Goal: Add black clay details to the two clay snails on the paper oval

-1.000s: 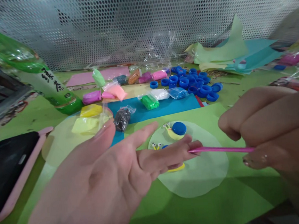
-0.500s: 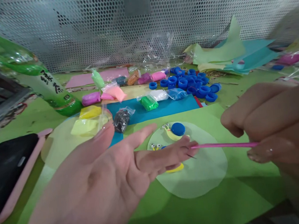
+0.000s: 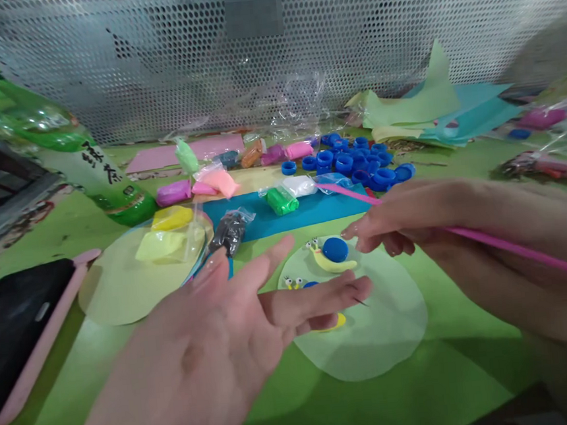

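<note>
My left hand (image 3: 216, 350) is spread palm up low in the middle, with a thin dark sliver of clay at a fingertip (image 3: 361, 302). My right hand (image 3: 443, 225) reaches in from the right, gripping a pink stick (image 3: 515, 248) that runs across it, its fingertips near a clay snail (image 3: 331, 256) made of a yellow body and a blue bottle cap. A second snail (image 3: 302, 282) lies partly hidden behind my left fingers. Both snails sit on a pale round paper (image 3: 374, 337).
A green bottle (image 3: 59, 139) leans at the left and a phone in a pink case (image 3: 16, 335) lies at the near left. Bags of coloured clay (image 3: 221, 178), several blue caps (image 3: 358, 163) and coloured paper sheets (image 3: 433, 103) lie before a perforated metal screen (image 3: 268, 42).
My right hand turned the pink stick away from my left fingertip and moved left toward the blue-capped snail. The left hand stayed spread, sinking slightly.
</note>
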Action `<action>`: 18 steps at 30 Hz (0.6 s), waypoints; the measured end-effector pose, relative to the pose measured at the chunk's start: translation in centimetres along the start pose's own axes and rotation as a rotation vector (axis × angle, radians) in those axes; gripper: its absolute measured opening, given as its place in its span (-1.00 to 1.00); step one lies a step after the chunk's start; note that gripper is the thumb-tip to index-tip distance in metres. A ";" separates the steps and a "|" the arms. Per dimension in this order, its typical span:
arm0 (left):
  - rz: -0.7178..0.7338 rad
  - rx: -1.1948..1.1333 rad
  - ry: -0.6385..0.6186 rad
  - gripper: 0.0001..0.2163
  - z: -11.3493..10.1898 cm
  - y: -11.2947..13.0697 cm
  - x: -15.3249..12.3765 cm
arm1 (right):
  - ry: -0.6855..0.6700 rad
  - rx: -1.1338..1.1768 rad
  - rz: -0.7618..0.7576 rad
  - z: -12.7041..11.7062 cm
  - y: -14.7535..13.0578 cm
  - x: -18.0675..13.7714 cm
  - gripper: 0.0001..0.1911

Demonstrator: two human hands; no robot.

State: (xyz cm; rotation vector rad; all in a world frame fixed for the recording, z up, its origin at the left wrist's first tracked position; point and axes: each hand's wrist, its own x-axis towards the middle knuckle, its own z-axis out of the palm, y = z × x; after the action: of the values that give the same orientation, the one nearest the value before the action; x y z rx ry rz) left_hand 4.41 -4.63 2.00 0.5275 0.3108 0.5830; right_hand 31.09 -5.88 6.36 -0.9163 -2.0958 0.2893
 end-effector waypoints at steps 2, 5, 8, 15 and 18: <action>-0.010 0.009 -0.042 -0.43 0.2 -0.1 0.5 | -0.007 -0.036 -0.032 0.1 -0.1 0.2 -0.83; -0.024 0.013 -0.020 -0.41 0.9 0.1 1.0 | -0.048 -0.062 -0.063 0.3 -0.2 0.3 -0.86; -0.024 0.065 0.037 -0.46 1.7 0.2 1.2 | -0.095 -0.062 -0.101 0.4 -0.3 0.3 -0.87; 0.045 0.165 0.041 -0.44 1.3 -0.2 1.1 | -0.144 0.059 -0.001 0.5 -0.2 0.5 -0.87; -0.013 0.128 0.016 -0.43 0.8 -0.1 0.9 | -0.144 0.103 0.009 0.5 -0.2 0.5 -0.86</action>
State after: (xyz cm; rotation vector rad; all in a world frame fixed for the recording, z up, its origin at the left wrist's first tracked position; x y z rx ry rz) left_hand 5.52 -4.45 2.45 0.6438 0.3685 0.5577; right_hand 30.36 -5.61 6.41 -0.8659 -2.1857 0.4763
